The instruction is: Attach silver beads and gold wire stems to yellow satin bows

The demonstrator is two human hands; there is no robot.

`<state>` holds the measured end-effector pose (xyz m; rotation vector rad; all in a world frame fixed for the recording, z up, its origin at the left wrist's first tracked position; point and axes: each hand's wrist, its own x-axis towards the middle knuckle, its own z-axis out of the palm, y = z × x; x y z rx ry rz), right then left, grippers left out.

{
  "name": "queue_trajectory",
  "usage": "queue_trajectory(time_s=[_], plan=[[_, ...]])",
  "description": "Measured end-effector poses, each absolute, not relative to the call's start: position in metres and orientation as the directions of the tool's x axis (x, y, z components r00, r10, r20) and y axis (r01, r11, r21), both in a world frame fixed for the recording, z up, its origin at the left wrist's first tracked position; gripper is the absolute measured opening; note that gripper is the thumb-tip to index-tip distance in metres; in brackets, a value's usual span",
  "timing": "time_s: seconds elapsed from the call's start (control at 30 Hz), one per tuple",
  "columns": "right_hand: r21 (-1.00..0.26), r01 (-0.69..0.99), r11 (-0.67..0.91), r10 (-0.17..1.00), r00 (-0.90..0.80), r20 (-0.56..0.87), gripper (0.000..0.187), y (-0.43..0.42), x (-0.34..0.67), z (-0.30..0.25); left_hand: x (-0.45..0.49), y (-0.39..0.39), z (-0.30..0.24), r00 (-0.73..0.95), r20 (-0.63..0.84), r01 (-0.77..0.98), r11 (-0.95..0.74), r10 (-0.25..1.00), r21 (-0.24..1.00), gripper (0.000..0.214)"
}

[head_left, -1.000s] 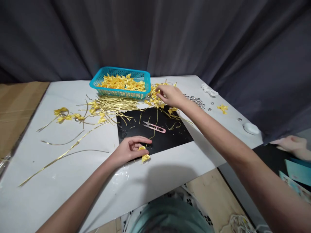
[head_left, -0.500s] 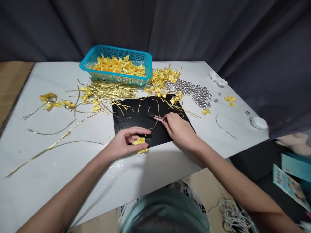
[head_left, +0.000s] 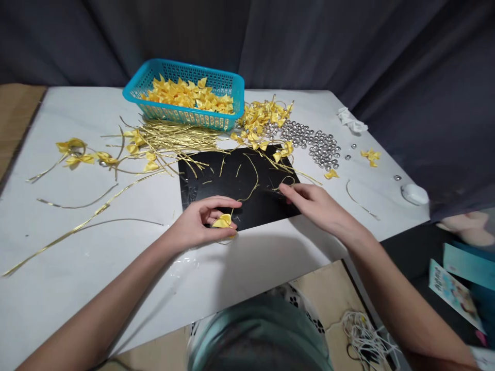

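Observation:
My left hand (head_left: 197, 221) pinches a small yellow ribbon bow (head_left: 223, 221) at the near edge of the black mat (head_left: 209, 180). A thin gold wire (head_left: 251, 183) runs up from the bow across the mat. My right hand (head_left: 317, 206) rests on the mat's right corner with its fingers closed. Only a dark tip pokes out left of the fingers. The pink thread snips are no longer lying on the mat and seem to be inside this hand.
A blue basket (head_left: 133, 91) of yellow bows stands at the back, with a bundle of gold wires (head_left: 178, 138) in front. Loose bows (head_left: 260, 119) and silver beads (head_left: 317, 147) lie to the right. Another person's hand (head_left: 460, 225) shows at the right edge.
My right hand came back from the pile of bows, covered the snips on the mat and drew right; the snips are gone from the mat. My left hand kept hold of the bow.

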<state>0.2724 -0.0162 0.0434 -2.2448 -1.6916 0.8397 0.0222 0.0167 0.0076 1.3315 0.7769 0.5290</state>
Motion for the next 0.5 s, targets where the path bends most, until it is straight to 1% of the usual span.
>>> queue_trajectory(time_s=[0.1,0.2,0.3,0.37,0.5], plan=[[-0.554,0.774,-0.305,0.915,0.076,-0.397,0.051,-0.032,0.294,0.053,0.022,0.017,0.008,0.642,-0.196,0.111,0.164,0.741,0.980,0.043],[-0.621,0.697,-0.358,0.875,0.018,-0.484,0.049,-0.046,0.305,0.060,0.022,0.017,0.008,0.634,-0.185,0.138,0.126,0.751,0.982,0.041],[-0.689,0.592,-0.417,0.818,-0.086,-0.569,0.049,-0.055,0.302,0.062,0.022,0.017,0.009,0.636,-0.190,0.145,0.126,0.748,0.981,0.042],[-0.737,0.529,-0.421,0.825,-0.113,-0.553,0.050,-0.059,0.294,0.061,0.022,0.017,0.008,0.636,-0.194,0.144,0.132,0.747,0.981,0.042],[-0.841,0.400,-0.364,0.877,-0.157,-0.454,0.046,-0.064,0.281,0.058,0.021,0.016,0.007,0.634,-0.188,0.131,0.135,0.750,0.982,0.043]])
